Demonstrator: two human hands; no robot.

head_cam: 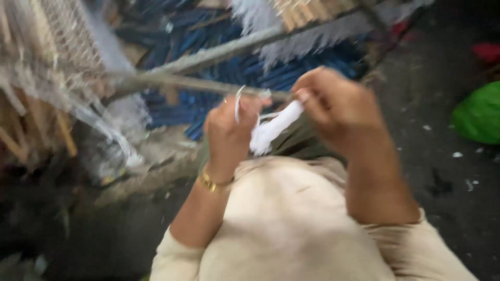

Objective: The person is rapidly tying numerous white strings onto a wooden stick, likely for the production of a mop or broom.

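- While blurred by motion, showed both hands raised in front of the chest, working a white bundle of cord point(272, 129) between them.
- Left hand point(229, 132): fingers curled together, pinched on the lower end of the bundle; a thin white loop point(238, 101) stood up above the knuckles. Wore a gold bracelet point(211, 182) at the wrist.
- Right hand point(333, 106): fingertips clamped on the upper end of the bundle, thumb side toward the left hand.
- Bundle sat slanted between the two grips, upper end at the right fingertips, lower end at the left palm, in the air and resting on nothing.
- Just behind the hands ran a grey bar point(208, 83) with netting point(57, 47) to the left; touching the bundle or not, could not tell.
- Judged best handling: keep both pinches close together, hold the cord taut, feed the loop with the left thumb only.
- Judged risk: slack strand snagging on the bar or netting; kept clear by working low toward the chest.
- Farther off: blue sticks point(219, 36) piled behind, green bag point(479, 112) near the right edge of the floor point(448, 208).
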